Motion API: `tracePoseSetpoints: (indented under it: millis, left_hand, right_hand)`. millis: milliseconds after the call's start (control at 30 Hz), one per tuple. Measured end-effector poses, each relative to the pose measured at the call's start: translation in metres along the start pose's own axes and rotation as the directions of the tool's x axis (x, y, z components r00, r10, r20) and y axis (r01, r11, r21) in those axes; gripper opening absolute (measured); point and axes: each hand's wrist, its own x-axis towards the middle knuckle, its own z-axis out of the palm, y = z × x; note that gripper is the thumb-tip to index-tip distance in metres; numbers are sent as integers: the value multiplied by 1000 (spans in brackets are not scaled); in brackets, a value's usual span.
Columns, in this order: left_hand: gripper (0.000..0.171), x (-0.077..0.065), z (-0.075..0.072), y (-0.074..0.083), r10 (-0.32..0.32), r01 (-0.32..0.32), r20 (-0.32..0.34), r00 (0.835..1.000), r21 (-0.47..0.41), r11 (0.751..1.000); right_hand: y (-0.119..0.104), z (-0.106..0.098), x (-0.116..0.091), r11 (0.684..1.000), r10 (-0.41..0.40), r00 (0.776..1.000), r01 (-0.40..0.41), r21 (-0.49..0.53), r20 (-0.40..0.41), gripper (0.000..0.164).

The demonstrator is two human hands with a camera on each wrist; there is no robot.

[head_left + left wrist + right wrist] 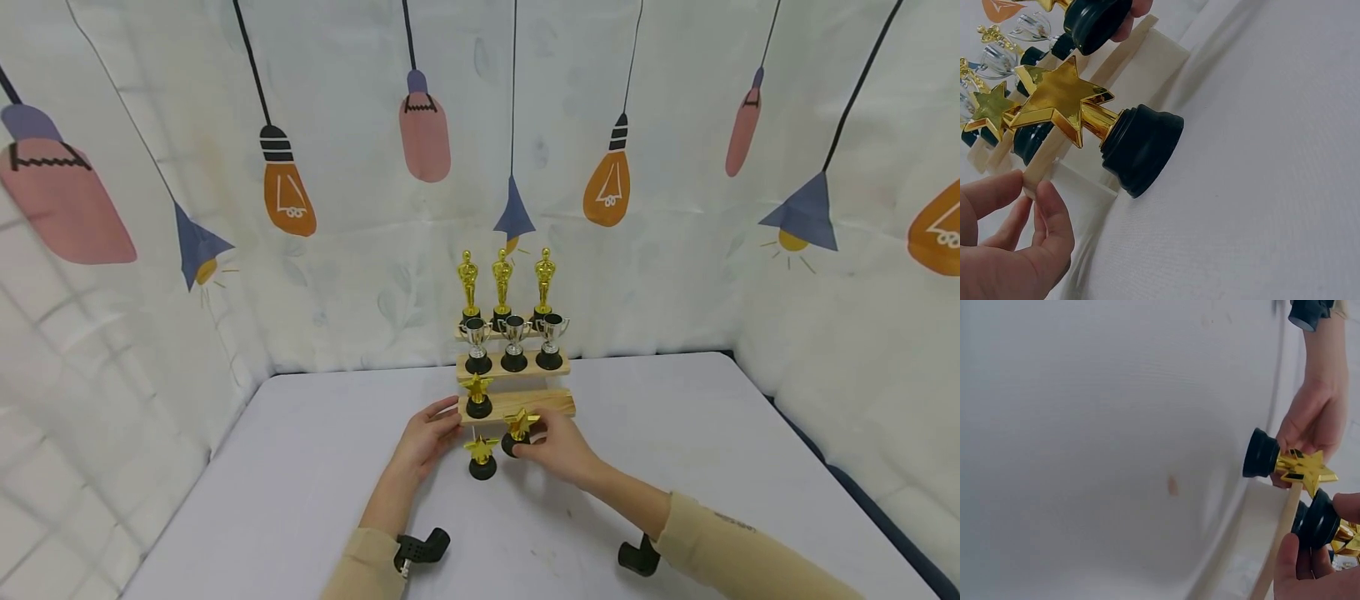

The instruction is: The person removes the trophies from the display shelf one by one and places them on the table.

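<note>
My right hand (558,454) grips a gold star trophy (520,424) by its black base, just in front of the lowest wooden shelf (551,402). The right wrist view shows that black base (1322,519) between thumb and fingers, beside the shelf edge. My left hand (424,443) pinches the left end of the same shelf; in the left wrist view its thumb and finger meet at the board's corner. A second star trophy (478,400) stands on the shelf's left part. A third star trophy (482,460) stands on the table in front, between my hands.
Above and behind, silver cup trophies (513,340) line the middle shelf (567,369), and gold figure trophies (502,282) stand on the top one. A white cloth covers the table (300,467). A curtain with printed lamps (352,275) hangs behind.
</note>
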Motion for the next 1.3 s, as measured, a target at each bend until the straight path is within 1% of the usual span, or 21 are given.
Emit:
tracePoseSetpoints:
  millis: [167,300,367,433,567,733,833,933,1133,1300]
  left_hand:
    - [46,0,0,0,-1,1,2,1000,-10,1000]
    - [48,-1,1,-1,7,-7,9,1000,0,1000]
    - [48,-1,0,-1,16,-16,13,1000,6,1000]
    - [48,0,0,-2,19,-19,12,1000,11,1000]
    - [47,0,1,-2,18,-18,5,1000,15,1000]
    - [46,0,1,-1,12,-12,-2,1000,18,1000]
    - [47,0,1,-1,6,-6,-7,1000,16,1000]
    - [47,0,1,-1,2,-2,-9,1000,18,1000]
    - [47,0,1,0,0,0,-13,1000,19,1000]
    - [47,0,0,0,-6,6,-15,1000,18,1000]
  right_hand:
    - [5,-1,-4,1000,-29,999,29,-1,23,37]
    - [9,0,-6,999,-51,997,51,-12,51,41]
    - [11,1,-6,998,-61,996,62,-13,66,45]
    - [13,2,-6,998,-53,996,54,-16,77,45]
    - [17,4,-4,1000,-10,997,12,-17,76,46]
    - [23,7,-1,998,34,997,-31,-47,69,58]
    - [25,9,0,995,57,996,-51,-83,72,54]
    - [25,10,1,993,63,995,-56,-100,71,51]
    - [27,14,6,991,48,995,-37,-125,85,59]
    - [29,16,6,987,76,993,-63,-145,90,48]
